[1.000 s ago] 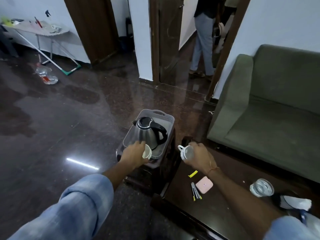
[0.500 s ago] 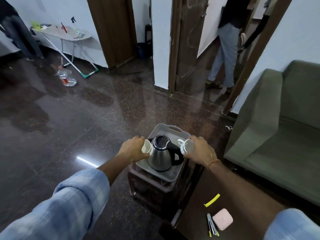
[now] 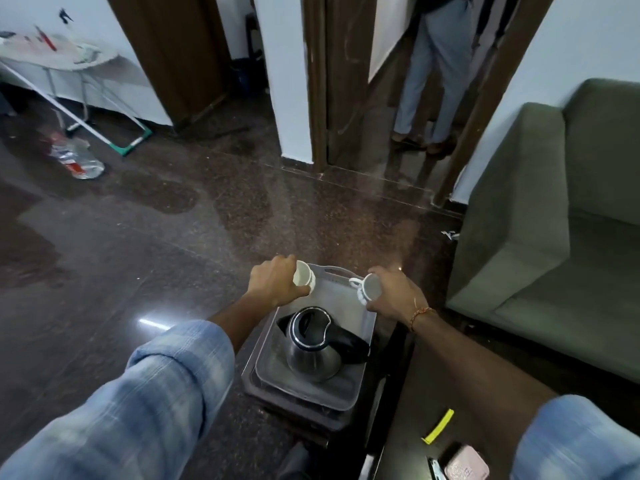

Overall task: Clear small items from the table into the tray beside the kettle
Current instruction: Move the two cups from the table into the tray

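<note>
Grey tray [image 3: 369, 327] with kettle [image 3: 313, 348] atop small dark stand [image 3: 311, 415].

Kettle [image 3: 311, 344] near — tray [image 3: 332, 295] far-end free

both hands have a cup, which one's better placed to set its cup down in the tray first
Probably the right hand: its white cup hangs over bare tray floor beyond the kettle. The left hand holds its cup at the tray's left rim.

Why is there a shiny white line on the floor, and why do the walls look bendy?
Head view: the line is a lamp's glare on the polished floor; the wide lens bends the door frame; the sleeve nearest the camera looks soft.
</note>
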Demonstrator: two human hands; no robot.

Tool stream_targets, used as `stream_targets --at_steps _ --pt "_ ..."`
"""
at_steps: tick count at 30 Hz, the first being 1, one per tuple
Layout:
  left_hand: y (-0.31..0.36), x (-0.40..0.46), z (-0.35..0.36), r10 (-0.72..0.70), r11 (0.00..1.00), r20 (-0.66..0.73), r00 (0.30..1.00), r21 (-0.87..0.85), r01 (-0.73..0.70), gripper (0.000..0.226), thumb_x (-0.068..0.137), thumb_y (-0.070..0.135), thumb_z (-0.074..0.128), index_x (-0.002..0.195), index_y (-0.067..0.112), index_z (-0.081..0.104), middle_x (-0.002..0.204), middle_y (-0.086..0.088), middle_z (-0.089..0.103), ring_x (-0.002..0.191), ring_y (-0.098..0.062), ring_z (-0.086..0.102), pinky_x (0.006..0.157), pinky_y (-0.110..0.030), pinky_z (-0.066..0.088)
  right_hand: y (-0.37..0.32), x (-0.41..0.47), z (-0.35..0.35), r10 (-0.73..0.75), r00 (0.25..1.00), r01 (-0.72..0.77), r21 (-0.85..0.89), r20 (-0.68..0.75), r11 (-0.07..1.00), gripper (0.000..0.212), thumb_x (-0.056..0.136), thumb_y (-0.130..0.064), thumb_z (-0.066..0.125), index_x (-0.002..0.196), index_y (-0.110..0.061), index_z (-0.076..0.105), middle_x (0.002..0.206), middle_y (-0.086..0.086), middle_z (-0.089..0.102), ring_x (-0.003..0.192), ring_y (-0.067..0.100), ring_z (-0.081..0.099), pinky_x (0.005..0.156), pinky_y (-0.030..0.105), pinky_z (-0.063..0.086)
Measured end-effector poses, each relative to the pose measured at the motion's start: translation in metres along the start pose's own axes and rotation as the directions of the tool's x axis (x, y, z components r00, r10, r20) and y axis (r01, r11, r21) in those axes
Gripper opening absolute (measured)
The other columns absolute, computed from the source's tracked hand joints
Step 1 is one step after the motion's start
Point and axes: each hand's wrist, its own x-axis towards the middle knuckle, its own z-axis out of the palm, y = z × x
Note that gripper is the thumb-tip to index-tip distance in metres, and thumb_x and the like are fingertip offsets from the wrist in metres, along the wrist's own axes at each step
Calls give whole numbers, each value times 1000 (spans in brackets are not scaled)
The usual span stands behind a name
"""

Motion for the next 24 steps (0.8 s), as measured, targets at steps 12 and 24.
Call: stream_targets --at_steps 12,24 --pt "1 124 105 99 995 230 968 -54 -89 64 72 55 72 120 16 55 113 -7 66 100 -30 66 77 -37 51 15 103 60 171 969 -166 -44 180 985 70 73 -35 74 136 -29 44 128 6 50 115 32 56 95 40 51" --pt "-7 156 163 104 995 319 942 -42 -96 69 76 47 73 127 9 49 124 -12 58 113 -31 59 86 -42 52 22 136 120 175 951 -162 -72 256 984 65 75 -19 70 135 -24 44 131 9 48 122 33 50 94 42 52"
